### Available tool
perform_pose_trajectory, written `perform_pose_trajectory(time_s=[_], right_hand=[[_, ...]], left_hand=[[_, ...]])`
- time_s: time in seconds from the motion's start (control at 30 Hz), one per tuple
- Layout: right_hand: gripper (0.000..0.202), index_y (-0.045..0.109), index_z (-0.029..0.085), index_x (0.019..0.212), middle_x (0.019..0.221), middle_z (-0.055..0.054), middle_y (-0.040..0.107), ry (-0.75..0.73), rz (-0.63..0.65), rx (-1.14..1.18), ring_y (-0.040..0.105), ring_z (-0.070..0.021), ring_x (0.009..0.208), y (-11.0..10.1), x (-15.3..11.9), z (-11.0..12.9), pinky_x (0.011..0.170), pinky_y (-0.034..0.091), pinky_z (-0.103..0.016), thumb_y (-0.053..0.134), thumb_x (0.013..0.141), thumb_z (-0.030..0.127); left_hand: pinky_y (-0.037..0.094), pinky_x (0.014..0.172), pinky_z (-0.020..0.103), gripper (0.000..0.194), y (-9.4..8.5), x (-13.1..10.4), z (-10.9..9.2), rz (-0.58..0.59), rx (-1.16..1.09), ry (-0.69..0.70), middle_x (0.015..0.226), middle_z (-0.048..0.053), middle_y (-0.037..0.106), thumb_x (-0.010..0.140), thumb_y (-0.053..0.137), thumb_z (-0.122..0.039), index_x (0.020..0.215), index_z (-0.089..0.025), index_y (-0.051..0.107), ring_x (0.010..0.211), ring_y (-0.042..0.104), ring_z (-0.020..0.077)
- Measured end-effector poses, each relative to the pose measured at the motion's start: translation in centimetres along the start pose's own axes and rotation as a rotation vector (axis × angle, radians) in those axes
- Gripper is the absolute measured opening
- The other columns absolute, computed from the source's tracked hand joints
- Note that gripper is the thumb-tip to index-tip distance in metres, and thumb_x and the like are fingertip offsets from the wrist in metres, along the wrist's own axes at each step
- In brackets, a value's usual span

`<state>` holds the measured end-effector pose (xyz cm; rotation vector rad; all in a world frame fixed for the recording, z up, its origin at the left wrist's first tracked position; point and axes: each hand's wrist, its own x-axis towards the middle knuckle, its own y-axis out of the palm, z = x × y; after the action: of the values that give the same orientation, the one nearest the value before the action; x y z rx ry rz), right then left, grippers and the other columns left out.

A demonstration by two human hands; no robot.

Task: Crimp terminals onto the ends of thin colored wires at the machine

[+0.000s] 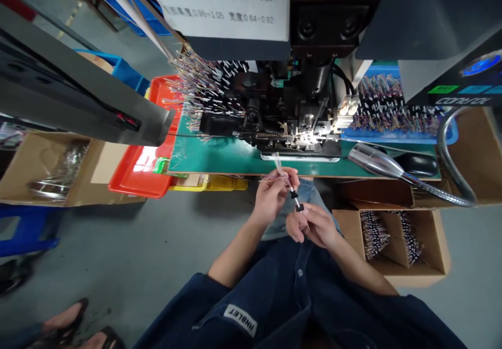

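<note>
Left hand (pixel 271 196), right hand (pixel 316 226) both pinching one wire bundle (pixel 297 201); two black pieces (pixel 299 207) showing.

Held aslant in midair, a thin white cable (pixel 297 201) bears black collars (pixel 299 207).

At 4 o'clock from centre, the wire lead (pixel 297 201) shows white banded with black, against a counter (pixel 231 158) of uniform green. The shallow tray (pixel 137 173) at 9 o'clock is glossy orange-red, the long tray (pixel 400 137) near 3 o'clock blue, and the wire bundle (pixel 212 85) at 11 o'clock multicoloured, flecked black and white. The shirt (pixel 270 291) at 6 o'clock is dark navy with a white, black-lettered label (pixel 240 320); the carton (pixel 441 244) at 4 o'clock, plain brown.
</note>
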<state>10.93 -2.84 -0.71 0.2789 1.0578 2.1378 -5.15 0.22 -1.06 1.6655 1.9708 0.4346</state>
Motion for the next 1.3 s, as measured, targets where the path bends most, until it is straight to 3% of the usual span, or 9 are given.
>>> perform_pose_trajectory(time_s=[0.27,0.43,0.63,0.77,0.83,0.9,0.97,1.1,1.3], right_hand=[[0.048,0.054,0.028,0.082,0.063,-0.001,0.063,-0.01,-0.052,-0.021,0.053,-0.0228,0.059,-0.6,-0.3,0.1,0.067,0.041,-0.038,0.07,0.113,0.06],[0.049,0.057,0.027,0.086,0.071,-0.002,0.066,-0.032,-0.054,-0.193,0.057,-0.0239,0.067,-1.9,-0.4,-0.6,0.073,0.042,-0.039,0.065,0.117,0.064],[0.052,0.067,0.025,0.091,0.083,-0.005,0.074,-0.021,0.025,-0.439,0.067,-0.0256,0.077,-3.6,-0.4,0.4,0.08,0.052,-0.041,0.055,0.122,0.065],[0.034,0.079,0.028,0.132,0.119,-0.01,0.082,-0.398,-0.319,-1.087,0.075,-0.0299,0.104,-2.9,-0.6,2.6,0.095,0.061,-0.048,0.064,0.12,0.056],[0.049,0.072,0.032,0.154,0.122,-0.011,0.081,-0.62,-0.428,-1.31,0.074,-0.0302,0.1,-2.0,-0.4,3.5,0.09,0.065,-0.049,0.081,0.111,0.054],[0.074,0.063,0.034,0.169,0.12,-0.01,0.081,-0.739,-0.398,-1.417,0.074,-0.0287,0.092,-1.0,0.1,4.0,0.084,0.069,-0.048,0.093,0.104,0.052],[0.078,0.061,0.035,0.173,0.119,-0.009,0.083,-0.84,-0.351,-1.429,0.076,-0.0272,0.092,-0.2,1.0,4.2,0.083,0.072,-0.047,0.096,0.104,0.042],[0.054,0.078,0.032,0.157,0.111,-0.006,0.087,-1.048,-0.279,-1.308,0.083,-0.0232,0.092,0.3,2.2,4.5,0.081,0.074,-0.041,0.085,0.108,0.01],[0.054,0.085,0.032,0.151,0.103,-0.005,0.089,-0.981,-0.234,-1.078,0.085,-0.0219,0.084,-0.3,0.7,4.0,0.071,0.072,-0.037,0.084,0.106,0.003]], left_hand=[[0.059,0.07,0.035,0.048,0.2,0.1,-2.0,0.043,0.024,-0.006,0.086,0.008,0.079,0.1,0.084,-0.067,0.097,-0.019,0.084,0.072,0.07,0.0192],[0.058,0.068,0.033,0.046,0.3,-0.1,-2.3,0.012,0.067,0.086,0.086,0.005,0.078,0.094,0.096,-0.064,0.087,-0.02,0.081,0.069,0.068,0.0171],[0.055,0.062,0.03,0.047,0.6,-0.2,-2.7,0.069,0.016,-0.076,0.077,0.003,0.075,0.092,0.099,-0.065,0.088,-0.02,0.083,0.065,0.068,0.0162],[0.053,0.06,0.029,0.037,0.9,-0.6,-2.8,-0.012,0.245,0.064,0.083,0.004,0.08,0.1,0.094,-0.058,0.096,-0.022,0.087,0.064,0.068,0.0151],[0.052,0.06,0.028,0.033,1.2,-0.7,-3.0,-0.023,0.359,0.117,0.083,0.003,0.082,0.104,0.091,-0.055,0.098,-0.022,0.088,0.063,0.067,0.0143],[0.051,0.059,0.027,0.035,1.5,-0.9,-3.2,-0.01,0.43,0.152,0.081,0.002,0.081,0.104,0.091,-0.055,0.094,-0.021,0.087,0.061,0.065,0.0133],[0.052,0.062,0.028,0.039,1.8,-1.0,-3.4,0.007,0.477,0.192,0.079,0.002,0.08,0.103,0.091,-0.056,0.088,-0.021,0.084,0.062,0.065,0.0132],[0.059,0.076,0.029,0.034,1.8,-0.9,-3.2,0.002,0.507,0.218,0.087,0.003,0.083,0.104,0.091,-0.052,0.089,-0.022,0.085,0.079,0.073,0.017],[0.06,0.077,0.028,0.039,1.8,-0.5,-2.6,-0.052,0.151,0.182,0.088,0.002,0.079,0.106,0.088,-0.057,0.088,-0.023,0.078,0.079,0.072,0.0151]])
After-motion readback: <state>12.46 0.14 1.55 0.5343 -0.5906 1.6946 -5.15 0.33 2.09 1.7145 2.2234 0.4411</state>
